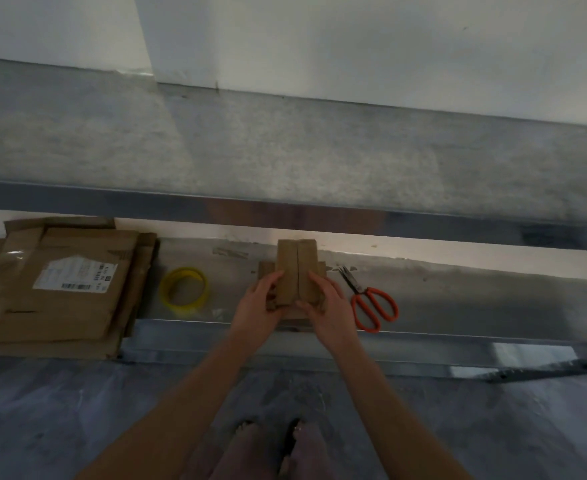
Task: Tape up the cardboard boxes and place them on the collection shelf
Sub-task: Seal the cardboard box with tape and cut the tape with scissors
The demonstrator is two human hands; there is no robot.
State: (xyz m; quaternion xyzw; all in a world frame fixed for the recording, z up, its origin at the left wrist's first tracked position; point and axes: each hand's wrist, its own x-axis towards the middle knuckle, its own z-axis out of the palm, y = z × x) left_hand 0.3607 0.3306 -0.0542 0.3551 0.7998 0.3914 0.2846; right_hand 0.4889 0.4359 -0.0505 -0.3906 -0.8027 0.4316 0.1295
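cardboard box [297,268] between hands | left hand [261,306] grips left side | right hand [326,306] grips right side

2 forearms, bare from the lower edge up to the wrists, end in the left hand [255,308] and right hand [332,311]. At 6 o'clock, 2 legs wear pale mauve-grey trousers [307,455], blurred.

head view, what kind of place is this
Probably a packing or storage area with metal shelving. On the low shelf lie a stack of flattened, labelled cardboard boxes, a yellow tape roll and orange-handled scissors, beside the small box held in the left hand and right hand.
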